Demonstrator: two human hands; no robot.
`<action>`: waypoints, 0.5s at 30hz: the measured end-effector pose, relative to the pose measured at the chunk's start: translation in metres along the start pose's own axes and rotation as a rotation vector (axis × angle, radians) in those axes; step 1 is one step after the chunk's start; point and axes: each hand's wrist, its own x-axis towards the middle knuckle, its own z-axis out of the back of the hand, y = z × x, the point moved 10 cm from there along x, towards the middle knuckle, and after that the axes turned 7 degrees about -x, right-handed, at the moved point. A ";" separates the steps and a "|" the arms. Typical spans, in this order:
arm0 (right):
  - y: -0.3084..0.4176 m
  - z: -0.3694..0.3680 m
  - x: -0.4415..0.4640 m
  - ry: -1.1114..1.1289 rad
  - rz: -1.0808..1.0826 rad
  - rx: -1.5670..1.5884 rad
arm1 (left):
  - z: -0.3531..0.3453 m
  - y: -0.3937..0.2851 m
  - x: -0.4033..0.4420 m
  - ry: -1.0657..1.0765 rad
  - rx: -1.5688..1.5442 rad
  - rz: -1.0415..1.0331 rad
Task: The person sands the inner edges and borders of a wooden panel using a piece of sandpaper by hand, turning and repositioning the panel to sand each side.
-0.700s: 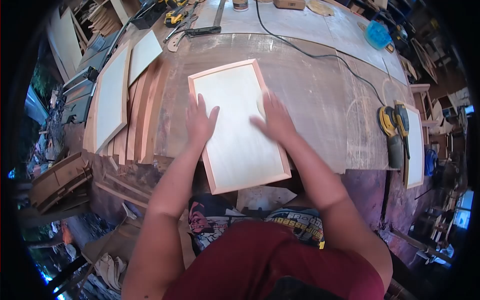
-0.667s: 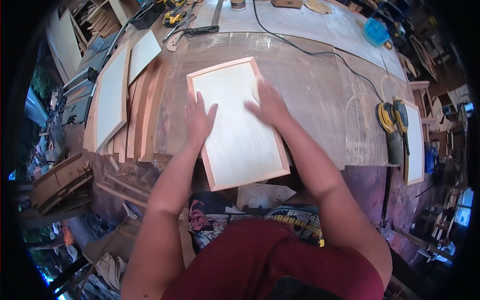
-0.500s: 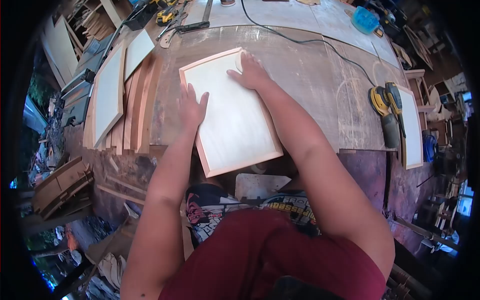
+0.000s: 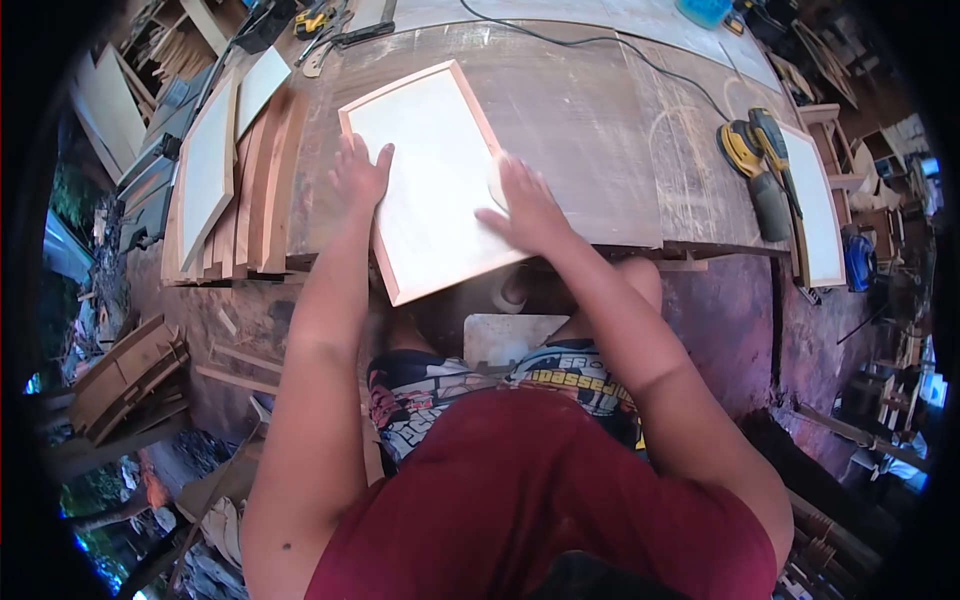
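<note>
A white panel with a raised light-wood frame [image 4: 440, 190] lies tilted on the workbench, its near corner past the bench edge. My left hand [image 4: 360, 172] grips the left rail, fingers over the wood and thumb up along the white face. Against the right rail, my right hand [image 4: 533, 205] presses a pale round disc [image 4: 497, 180] that looks like a sanding disc. Its fingers lie over the disc and hide most of it, while the thumb points across the panel.
At left, framed panels [image 4: 208, 170] lean with wooden boards [image 4: 268, 190]. A yellow sander [image 4: 742, 150] rests at right near another white panel [image 4: 815, 215]. A black cable [image 4: 560, 40] crosses the workbench [image 4: 600, 150]. A yellow power tool [image 4: 312, 22] and a clamp [image 4: 365, 35] lie at the back.
My right hand has slid with the disc from the panel's far right corner down the right rail toward me. The left hand stays at the left rail. The camera view has shifted slightly.
</note>
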 end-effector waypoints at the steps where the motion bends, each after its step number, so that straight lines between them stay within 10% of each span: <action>1: 0.000 0.003 0.012 -0.002 -0.006 0.020 | 0.004 -0.004 -0.003 -0.009 -0.002 -0.004; 15: -0.019 0.020 -0.108 0.008 -0.037 0.357 | 0.014 0.010 -0.012 0.093 -0.186 0.169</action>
